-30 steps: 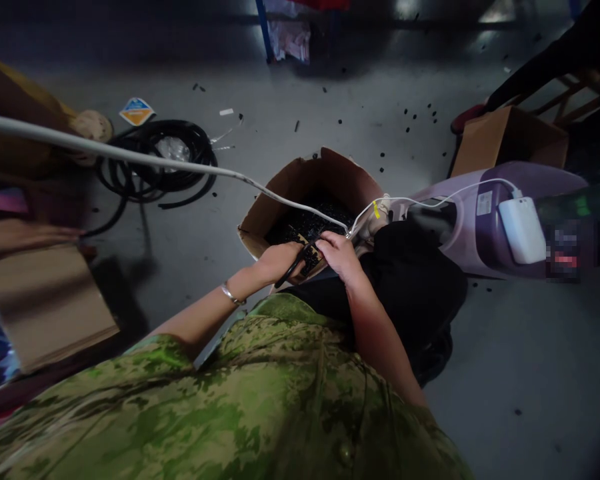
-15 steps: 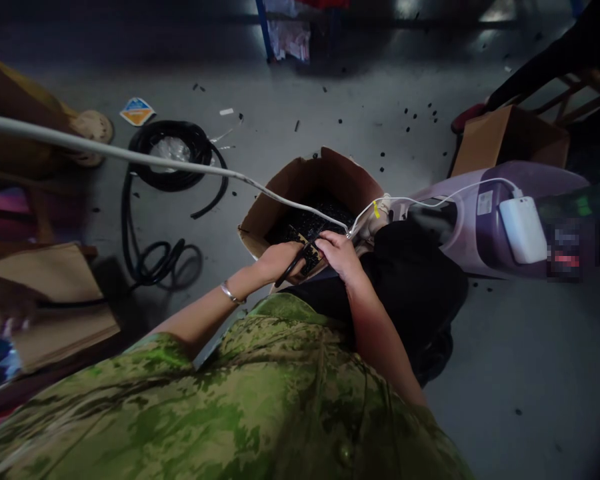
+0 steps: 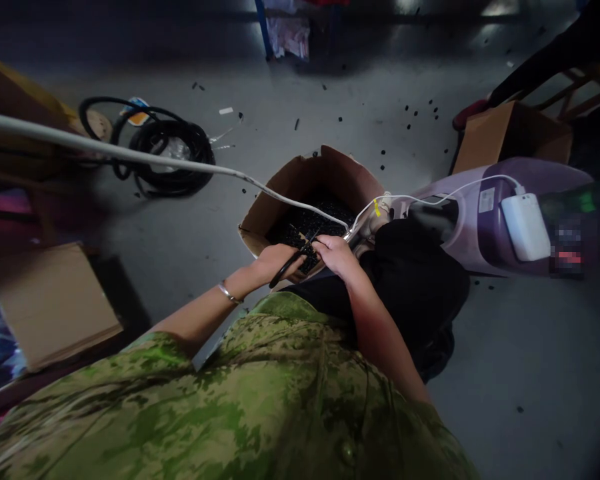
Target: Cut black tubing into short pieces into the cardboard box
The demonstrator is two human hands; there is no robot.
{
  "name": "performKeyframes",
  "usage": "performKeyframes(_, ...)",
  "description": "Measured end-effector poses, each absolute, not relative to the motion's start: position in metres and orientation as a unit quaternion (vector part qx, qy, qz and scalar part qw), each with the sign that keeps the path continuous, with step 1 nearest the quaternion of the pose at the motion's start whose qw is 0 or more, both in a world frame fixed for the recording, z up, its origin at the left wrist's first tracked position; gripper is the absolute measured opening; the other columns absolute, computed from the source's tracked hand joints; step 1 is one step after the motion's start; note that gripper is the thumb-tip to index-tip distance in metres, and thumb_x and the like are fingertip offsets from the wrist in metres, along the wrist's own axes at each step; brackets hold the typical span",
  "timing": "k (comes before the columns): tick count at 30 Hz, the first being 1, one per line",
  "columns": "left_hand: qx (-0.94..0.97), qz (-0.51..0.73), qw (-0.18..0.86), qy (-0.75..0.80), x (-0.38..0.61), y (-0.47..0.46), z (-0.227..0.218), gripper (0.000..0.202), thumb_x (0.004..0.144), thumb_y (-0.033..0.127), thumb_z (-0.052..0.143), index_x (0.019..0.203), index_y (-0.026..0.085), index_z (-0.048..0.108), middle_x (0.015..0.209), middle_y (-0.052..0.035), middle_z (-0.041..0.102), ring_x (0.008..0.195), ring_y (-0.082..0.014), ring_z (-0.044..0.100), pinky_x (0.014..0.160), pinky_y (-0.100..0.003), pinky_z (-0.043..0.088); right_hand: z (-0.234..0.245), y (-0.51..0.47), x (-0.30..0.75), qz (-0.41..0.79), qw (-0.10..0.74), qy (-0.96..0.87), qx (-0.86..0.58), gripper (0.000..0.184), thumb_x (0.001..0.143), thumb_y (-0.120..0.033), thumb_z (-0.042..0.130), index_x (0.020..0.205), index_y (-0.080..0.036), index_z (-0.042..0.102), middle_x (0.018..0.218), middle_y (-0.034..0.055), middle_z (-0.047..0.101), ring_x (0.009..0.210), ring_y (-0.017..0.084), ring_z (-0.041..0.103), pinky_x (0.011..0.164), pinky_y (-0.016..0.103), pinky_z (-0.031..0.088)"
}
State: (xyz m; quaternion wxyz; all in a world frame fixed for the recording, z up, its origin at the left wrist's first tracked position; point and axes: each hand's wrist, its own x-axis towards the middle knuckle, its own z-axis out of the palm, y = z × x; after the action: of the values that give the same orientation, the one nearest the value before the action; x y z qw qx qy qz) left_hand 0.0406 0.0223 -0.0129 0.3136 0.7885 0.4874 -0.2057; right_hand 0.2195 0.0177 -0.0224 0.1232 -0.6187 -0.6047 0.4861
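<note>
My left hand (image 3: 279, 260) is closed around what look like black-handled scissors (image 3: 281, 269). Their thin blades appear spread apart over the box, pointing away from me. Close beside it, my right hand (image 3: 335, 253) has its thumb and fingers pinched together near the blades. Whatever lies in that pinch is too small and dark to make out. Both hands are above the near edge of an open cardboard box (image 3: 325, 170), which holds many small black pieces (image 3: 300, 220).
A white cable (image 3: 190, 165) crosses in front, another leading to a white power pack (image 3: 525, 227) on a purple plastic seat (image 3: 465, 233). A black hose coil (image 3: 200, 170) lies left on the floor. Cardboard boxes (image 3: 55, 300) flank both sides. Another person's leg (image 3: 535, 80) shows at right.
The scissor blades now look spread, and my hands have shifted only slightly. At left, the loose hose length has been drawn up toward the coil, and another person's hand has left view.
</note>
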Motion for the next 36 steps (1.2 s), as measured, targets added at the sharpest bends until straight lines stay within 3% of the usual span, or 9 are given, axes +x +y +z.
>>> performKeyframes(16,0.781,-0.231,0.291,0.502,0.051,0.013,-0.021,0.061,0.101,0.047,0.029,0.097,0.012,0.078,0.100,-0.0210,0.076,0.097,-0.0324,0.073,0.082,-0.034,0.055,-0.033,0.024,0.222,0.409,0.037,-0.629,-0.661,0.032,0.096,-0.025,0.053,0.067,-0.018,0.065,0.064,-0.0003,0.058,0.064,0.014,0.047,0.061,0.025,0.030)
performKeyframes(22,0.771,-0.204,0.287,0.531,0.050,0.022,-0.027,0.053,0.100,0.046,0.037,0.101,0.013,0.078,0.099,-0.0201,0.077,0.097,-0.0318,0.074,0.080,-0.032,0.054,-0.033,0.021,0.214,0.485,0.008,-0.627,-0.609,0.025,0.094,-0.027,0.059,0.074,-0.020,0.072,0.065,0.0002,0.064,0.065,0.014,0.055,0.063,0.024,0.035)
performKeyframes(36,0.750,-0.224,0.321,0.533,0.041,0.022,-0.036,0.046,0.099,0.043,0.044,0.106,0.011,0.075,0.103,-0.0236,0.075,0.103,-0.0366,0.073,0.083,-0.037,0.055,-0.026,0.021,0.216,0.489,0.003,-0.608,-0.625,0.029,0.096,-0.029,0.054,0.077,-0.016,0.072,0.068,0.0017,0.068,0.063,0.013,0.056,0.062,0.024,0.036)
